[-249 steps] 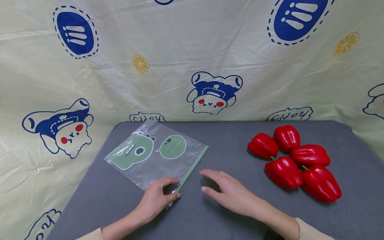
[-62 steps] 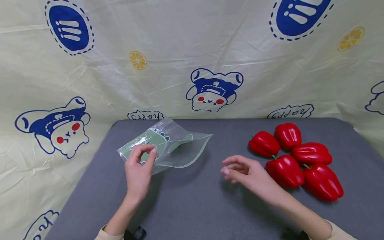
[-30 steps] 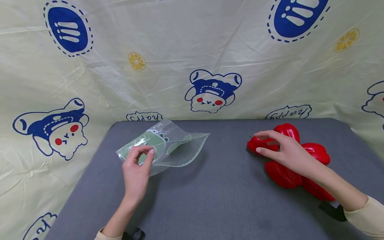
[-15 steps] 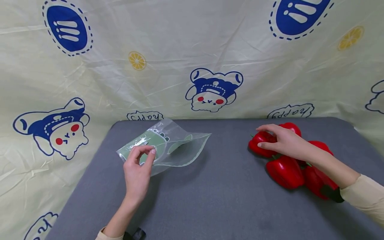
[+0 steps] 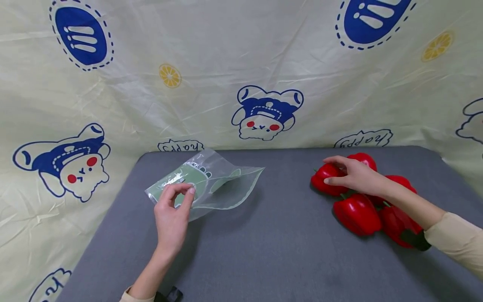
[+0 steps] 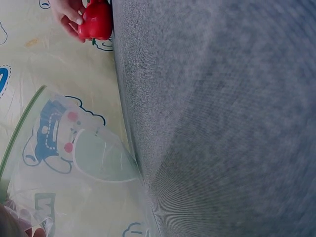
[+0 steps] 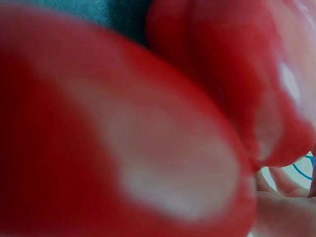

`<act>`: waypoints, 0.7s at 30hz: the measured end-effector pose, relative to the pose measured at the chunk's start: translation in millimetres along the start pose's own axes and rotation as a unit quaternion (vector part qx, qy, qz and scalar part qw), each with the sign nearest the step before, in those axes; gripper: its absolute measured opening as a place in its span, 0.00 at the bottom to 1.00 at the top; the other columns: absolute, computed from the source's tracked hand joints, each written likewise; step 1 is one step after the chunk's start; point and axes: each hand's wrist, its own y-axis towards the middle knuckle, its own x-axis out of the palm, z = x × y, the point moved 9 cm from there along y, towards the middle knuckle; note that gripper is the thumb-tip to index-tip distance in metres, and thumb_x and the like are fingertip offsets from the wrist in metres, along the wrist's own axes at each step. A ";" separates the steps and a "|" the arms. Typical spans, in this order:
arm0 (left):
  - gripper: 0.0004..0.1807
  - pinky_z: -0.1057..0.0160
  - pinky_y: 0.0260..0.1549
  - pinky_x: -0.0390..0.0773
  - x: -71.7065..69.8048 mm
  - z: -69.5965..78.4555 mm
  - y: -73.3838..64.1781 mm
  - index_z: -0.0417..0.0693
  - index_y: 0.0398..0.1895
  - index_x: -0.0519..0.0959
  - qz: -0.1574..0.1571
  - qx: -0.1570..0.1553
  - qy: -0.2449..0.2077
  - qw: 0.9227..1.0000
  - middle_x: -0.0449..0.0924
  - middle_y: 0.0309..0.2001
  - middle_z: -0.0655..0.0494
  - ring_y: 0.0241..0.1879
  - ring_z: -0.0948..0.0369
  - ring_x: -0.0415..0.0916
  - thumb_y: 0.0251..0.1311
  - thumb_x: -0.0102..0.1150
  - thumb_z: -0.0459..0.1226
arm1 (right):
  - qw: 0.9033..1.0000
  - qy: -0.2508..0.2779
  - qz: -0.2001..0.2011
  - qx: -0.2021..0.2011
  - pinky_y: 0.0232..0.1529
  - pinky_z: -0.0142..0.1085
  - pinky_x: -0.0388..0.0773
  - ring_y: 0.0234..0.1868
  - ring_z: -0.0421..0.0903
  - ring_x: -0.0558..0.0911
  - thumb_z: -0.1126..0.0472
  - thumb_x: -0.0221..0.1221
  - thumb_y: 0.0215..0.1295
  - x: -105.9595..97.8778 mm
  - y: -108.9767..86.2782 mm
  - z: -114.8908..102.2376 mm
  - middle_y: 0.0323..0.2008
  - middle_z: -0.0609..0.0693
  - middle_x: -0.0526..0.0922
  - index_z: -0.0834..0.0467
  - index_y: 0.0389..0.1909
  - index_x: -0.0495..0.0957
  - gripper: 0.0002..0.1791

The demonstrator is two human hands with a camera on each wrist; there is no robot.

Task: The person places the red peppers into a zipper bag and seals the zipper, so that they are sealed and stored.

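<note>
My left hand point(image 5: 171, 220) pinches the upper edge of a clear zip bag point(image 5: 230, 197) with a green cartoon print. The bag's mouth gapes toward the right and its body slopes back to the left. Part of the bag point(image 6: 94, 153) fills the lower left of the left wrist view. Over on the right, my right hand point(image 5: 362, 178) grips the leftmost red bell pepper point(image 5: 320, 180), thumb on the near side and fingers over the far side. That pepper appears upright beside the others, its right part hidden by the hand.
Several more red bell peppers lie clustered around the right hand, one in front point(image 5: 356, 216) and one behind point(image 5: 363, 158). Two peppers are partly covered by the right forearm. A grey cloth table point(image 5: 283, 260) lies beneath, with a printed curtain point(image 5: 211, 84) behind it.
The left hand has gone from touching the flat bag to holding its mouth apart. My right hand has moved right from mid-table and taken hold of the leftmost pepper.
</note>
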 end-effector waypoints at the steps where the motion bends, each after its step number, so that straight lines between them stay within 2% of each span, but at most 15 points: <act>1: 0.06 0.70 0.50 0.73 -0.2 -0.3 -0.4 0.28 0.41 0.79 0.000 -0.001 0.000 1.000 0.75 0.38 0.43 0.40 0.57 0.72 0.61 0.60 0.23 | 1.000 0.004 -0.004 0.008 0.40 0.47 0.81 0.54 0.60 0.72 0.51 0.66 0.62 1.9 0.4 2.2 0.56 0.62 0.74 0.61 0.70 0.61 0.40; 7: 0.06 0.70 0.50 0.73 -0.8 -0.7 -1.7 0.28 0.40 0.79 0.000 0.003 0.000 1.000 0.76 0.38 0.42 0.41 0.56 0.73 0.61 0.60 0.22 | 0.998 0.014 -0.026 0.050 0.38 0.48 0.81 0.55 0.64 0.70 0.46 0.67 0.58 12.0 -0.3 13.5 0.57 0.66 0.70 0.63 0.72 0.56 0.48; 14: 0.06 0.70 0.50 0.73 -0.5 -0.9 -2.3 0.28 0.41 0.79 -0.002 -0.003 0.004 1.000 0.76 0.39 0.43 0.41 0.57 0.72 0.61 0.60 0.23 | 0.999 -0.005 -0.009 0.047 0.36 0.47 0.81 0.52 0.62 0.73 0.46 0.69 0.56 8.8 -1.2 6.1 0.54 0.65 0.73 0.65 0.71 0.58 0.49; 21: 0.07 0.70 0.52 0.73 0.4 -0.3 -1.3 0.29 0.42 0.79 -0.005 -0.008 0.005 1.000 0.75 0.40 0.45 0.44 0.54 0.73 0.62 0.60 0.23 | 0.999 0.006 0.015 0.031 0.38 0.46 0.81 0.52 0.58 0.73 0.43 0.69 0.56 2.0 -5.7 -15.3 0.55 0.60 0.74 0.55 0.72 0.60 0.47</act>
